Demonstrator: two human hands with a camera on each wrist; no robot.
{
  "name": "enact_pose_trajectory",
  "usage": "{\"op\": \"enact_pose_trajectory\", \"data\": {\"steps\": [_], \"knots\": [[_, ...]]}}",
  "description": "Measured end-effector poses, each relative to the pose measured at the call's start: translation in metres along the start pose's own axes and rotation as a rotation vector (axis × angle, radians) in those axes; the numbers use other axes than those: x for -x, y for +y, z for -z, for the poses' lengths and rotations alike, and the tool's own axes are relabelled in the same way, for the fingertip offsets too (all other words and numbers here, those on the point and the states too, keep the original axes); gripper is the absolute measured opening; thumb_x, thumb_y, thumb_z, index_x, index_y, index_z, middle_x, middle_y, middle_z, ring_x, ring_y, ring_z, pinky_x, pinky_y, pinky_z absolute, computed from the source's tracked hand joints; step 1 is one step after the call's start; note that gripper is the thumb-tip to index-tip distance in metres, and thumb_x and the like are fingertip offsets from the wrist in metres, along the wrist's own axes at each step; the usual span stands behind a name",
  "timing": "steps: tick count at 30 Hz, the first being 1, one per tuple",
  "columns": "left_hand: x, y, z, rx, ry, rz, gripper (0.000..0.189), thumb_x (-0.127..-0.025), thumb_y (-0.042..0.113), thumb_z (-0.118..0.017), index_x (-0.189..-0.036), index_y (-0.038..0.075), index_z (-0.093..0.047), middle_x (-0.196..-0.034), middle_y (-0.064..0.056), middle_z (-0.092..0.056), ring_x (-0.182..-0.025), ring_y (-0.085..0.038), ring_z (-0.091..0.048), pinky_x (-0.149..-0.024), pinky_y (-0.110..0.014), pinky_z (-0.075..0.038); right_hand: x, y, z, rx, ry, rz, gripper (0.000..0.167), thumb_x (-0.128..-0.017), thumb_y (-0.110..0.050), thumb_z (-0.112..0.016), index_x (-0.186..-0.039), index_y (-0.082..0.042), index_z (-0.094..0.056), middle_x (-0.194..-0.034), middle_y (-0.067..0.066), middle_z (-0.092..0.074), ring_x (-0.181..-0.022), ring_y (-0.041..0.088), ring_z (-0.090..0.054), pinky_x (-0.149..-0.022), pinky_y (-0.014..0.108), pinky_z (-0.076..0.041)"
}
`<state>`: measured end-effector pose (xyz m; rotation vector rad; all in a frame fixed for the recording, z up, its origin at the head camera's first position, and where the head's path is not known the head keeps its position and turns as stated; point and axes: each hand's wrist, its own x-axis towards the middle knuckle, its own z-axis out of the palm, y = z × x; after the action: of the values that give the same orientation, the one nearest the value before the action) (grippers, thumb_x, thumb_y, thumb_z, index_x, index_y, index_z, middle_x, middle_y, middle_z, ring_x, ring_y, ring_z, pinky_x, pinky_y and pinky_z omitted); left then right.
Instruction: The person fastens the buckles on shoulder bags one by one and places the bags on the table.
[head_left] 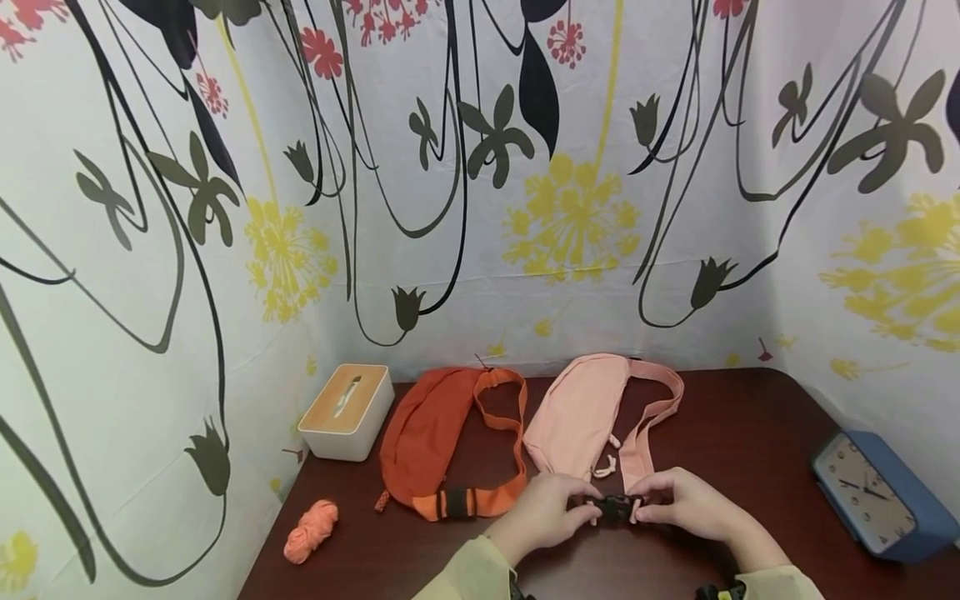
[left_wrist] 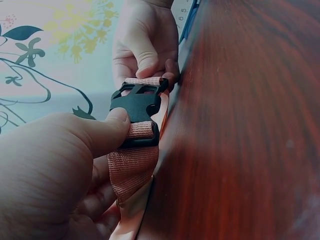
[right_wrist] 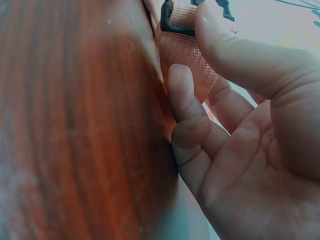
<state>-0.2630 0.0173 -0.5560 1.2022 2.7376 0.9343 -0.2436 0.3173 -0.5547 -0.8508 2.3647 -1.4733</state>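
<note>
- Head view: we find the black buckle on the near side of the pink bag, which lies at eleven o'clock from it.
- Left hand at nine o'clock, right hand at three: thumbs and fingers pinch opposite ends, presumably to keep both halves in line.
- Orange bag at ten and, farther out, blue clock at three sit apart, likely so as not to crowd the hands.

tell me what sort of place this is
Probably a home-style table nook, perhaps staged: floral-printed walls border a dark wood-grained table holding a tissue box and a blue clock.
</note>
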Motion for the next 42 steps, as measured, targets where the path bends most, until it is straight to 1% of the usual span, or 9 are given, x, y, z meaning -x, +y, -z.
{"op": "enact_pose_trajectory", "data": {"steps": [4,9,12,16,22,28,31,38,42], "knots": [[0.000,0.000,0.000,0.001,0.007,-0.002,0.018,-0.105,0.037,-0.076,-0.121,0.031,-0.083,-0.089,0.023,-0.074,-0.084,0.015,-0.059,-0.079,-0.008,-0.046,-0.001,-0.002,-0.002,0.011,0.008,-0.014,0.015,-0.101,-0.013,-0.079,-0.113,-0.006,-0.082,-0.097,-0.001,-0.084,-0.086,-0.003,-0.069,-0.073,0.021,-0.054],[0.000,0.000,0.001,0.004,0.023,-0.018,0.018,-0.106,0.035,-0.075,-0.121,0.030,-0.083,-0.090,0.021,-0.075,-0.083,0.014,-0.058,-0.079,-0.008,-0.046,-0.002,-0.002,-0.002,0.030,0.025,-0.028,0.014,-0.100,-0.014,-0.080,-0.111,-0.007,-0.083,-0.096,-0.006,-0.083,-0.084,-0.005,-0.066,-0.071,0.021,-0.053],[0.001,0.001,0.001,0.001,0.027,-0.020,0.019,-0.106,0.035,-0.075,-0.121,0.029,-0.083,-0.091,0.021,-0.075,-0.083,0.014,-0.058,-0.079,-0.007,-0.046,-0.002,-0.003,-0.003,0.040,0.030,-0.020,0.013,-0.100,-0.014,-0.081,-0.111,-0.008,-0.084,-0.097,-0.008,-0.082,-0.084,-0.005,-0.066,-0.070,0.021,-0.053],[0.001,0.002,0.001,-0.002,0.031,-0.019,0.018,-0.105,0.034,-0.076,-0.121,0.029,-0.084,-0.091,0.021,-0.075,-0.082,0.015,-0.058,-0.079,-0.007,-0.045,-0.004,-0.003,-0.005,0.050,0.027,-0.008,0.013,-0.099,-0.015,-0.081,-0.110,-0.009,-0.084,-0.097,-0.005,-0.082,-0.083,-0.005,-0.066,-0.070,0.021,-0.053],[0.001,0.002,0.001,-0.002,0.032,-0.014,0.017,-0.104,0.033,-0.077,-0.119,0.029,-0.084,-0.088,0.022,-0.075,-0.082,0.015,-0.058,-0.079,-0.007,-0.045,-0.006,-0.004,-0.007,0.083,0.047,-0.017,0.011,-0.098,-0.016,-0.083,-0.107,-0.012,-0.085,-0.094,-0.008,-0.080,-0.079,-0.006,-0.062,-0.066,0.021,-0.050],[0.001,0.003,0.000,-0.001,0.030,-0.007,0.017,-0.104,0.034,-0.077,-0.119,0.029,-0.084,-0.088,0.021,-0.074,-0.082,0.014,-0.058,-0.078,-0.008,-0.046,-0.009,-0.005,-0.010,0.136,0.076,-0.006,0.011,-0.096,-0.019,-0.085,-0.106,-0.014,-0.086,-0.093,-0.011,-0.078,-0.081,-0.007,-0.061,-0.068,0.021,-0.050],[0.001,0.003,0.000,0.001,0.029,-0.003,0.017,-0.104,0.033,-0.078,-0.119,0.029,-0.084,-0.087,0.021,-0.074,-0.080,0.014,-0.057,-0.077,-0.008,-0.045,-0.010,-0.006,-0.012,0.144,0.080,-0.009,0.011,-0.096,-0.020,-0.085,-0.106,-0.015,-0.086,-0.093,-0.011,-0.079,-0.082,-0.007,-0.062,-0.070,0.020,-0.050],[0.001,0.004,0.001,-0.013,0.039,-0.005,0.017,-0.103,0.033,-0.078,-0.118,0.027,-0.085,-0.085,0.020,-0.073,-0.078,0.013,-0.056,-0.075,-0.008,-0.044,-0.012,-0.006,-0.013,0.160,0.086,-0.054,0.012,-0.095,-0.022,-0.086,-0.106,-0.017,-0.087,-0.095,-0.015,-0.079,-0.084,-0.007,-0.063,-0.074,0.020,-0.051],[0.001,0.004,0.001,-0.015,0.046,-0.003,0.017,-0.103,0.033,-0.078,-0.118,0.027,-0.085,-0.087,0.019,-0.073,-0.078,0.012,-0.055,-0.075,-0.008,-0.043,-0.013,-0.005,-0.013,0.163,0.088,-0.084,0.012,-0.095,-0.023,-0.087,-0.106,-0.019,-0.087,-0.096,-0.014,-0.081,-0.084,-0.006,-0.063,-0.076,0.020,-0.051]]}}
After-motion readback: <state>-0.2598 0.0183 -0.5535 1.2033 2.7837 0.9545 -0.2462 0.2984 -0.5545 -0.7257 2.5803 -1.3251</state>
